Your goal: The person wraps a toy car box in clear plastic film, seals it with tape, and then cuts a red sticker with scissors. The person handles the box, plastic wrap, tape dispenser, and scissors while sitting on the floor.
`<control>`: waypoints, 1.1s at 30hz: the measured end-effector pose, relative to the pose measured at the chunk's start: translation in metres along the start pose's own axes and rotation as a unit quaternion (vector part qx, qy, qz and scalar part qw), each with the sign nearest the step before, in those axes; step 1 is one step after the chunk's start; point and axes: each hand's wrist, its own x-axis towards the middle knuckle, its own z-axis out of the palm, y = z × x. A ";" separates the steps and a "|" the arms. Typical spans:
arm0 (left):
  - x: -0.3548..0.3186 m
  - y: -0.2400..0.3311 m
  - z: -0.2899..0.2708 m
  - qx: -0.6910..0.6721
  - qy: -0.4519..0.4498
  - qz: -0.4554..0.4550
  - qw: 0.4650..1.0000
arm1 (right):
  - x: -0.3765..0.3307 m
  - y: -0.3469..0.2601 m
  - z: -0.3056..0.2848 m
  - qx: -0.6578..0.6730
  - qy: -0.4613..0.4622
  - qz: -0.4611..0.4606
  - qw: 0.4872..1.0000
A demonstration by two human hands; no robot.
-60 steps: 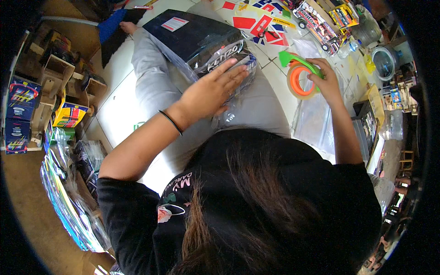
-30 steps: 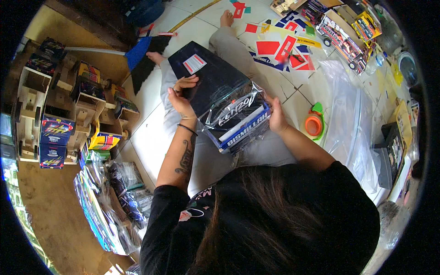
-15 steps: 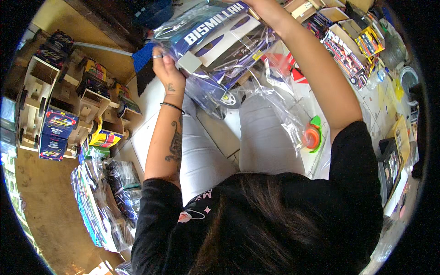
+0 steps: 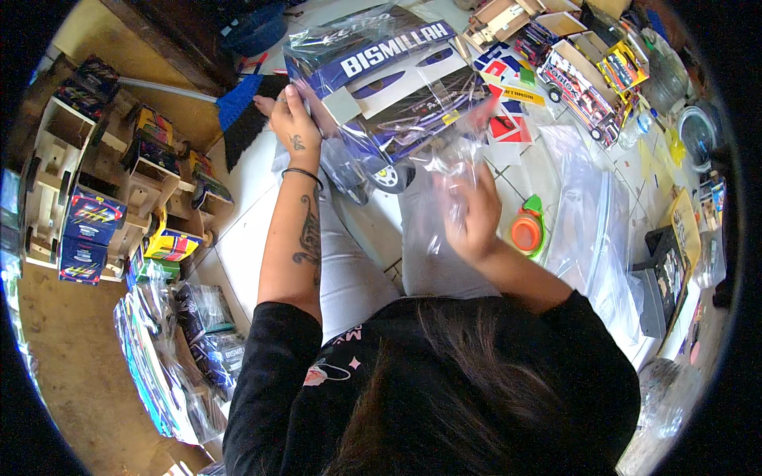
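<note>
A: What are the fingers doing?

B: The left hand (image 4: 295,131) grips the left side of the toy truck (image 4: 405,83), thumb pointing up. The right hand (image 4: 478,213) is bent at the loose clear film (image 4: 432,218); blur and glare make it impossible to tell whether its fingers pinch the film.

A: Where is the truck?

B: Top centre of the frame, tilted, with one wheel (image 4: 389,176) showing at its lower edge, just above the grey trouser legs (image 4: 353,274).

A: How complete is the wrapping?

B: Well advanced, apparently: film covers the truck's body. The slack end seems to be what is left, with no fastening visible there.

A: And farther out?

B: The green-and-orange tape dispenser (image 4: 527,232) lies untouched, right of centre. Clear plastic bags (image 4: 587,226) lie beyond it; wooden toy trucks (image 4: 99,208) line the left.
</note>
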 end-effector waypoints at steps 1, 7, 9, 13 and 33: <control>-0.003 0.005 -0.003 0.003 0.012 0.018 1.000 | 0.018 -0.001 0.007 0.026 0.024 0.045 0.998; -0.012 0.019 -0.013 0.062 0.066 -0.002 0.996 | 0.055 -0.002 0.052 0.480 0.153 0.248 0.828; -0.009 0.018 -0.012 0.072 0.073 0.022 0.994 | 0.045 -0.002 0.057 0.407 0.162 0.229 0.869; -0.006 0.016 -0.008 0.085 0.081 0.028 0.993 | 0.028 -0.011 0.060 0.338 0.171 0.122 0.917; -0.008 0.006 -0.021 0.119 0.073 -0.016 0.990 | 0.041 0.010 0.031 0.069 0.064 -0.113 0.989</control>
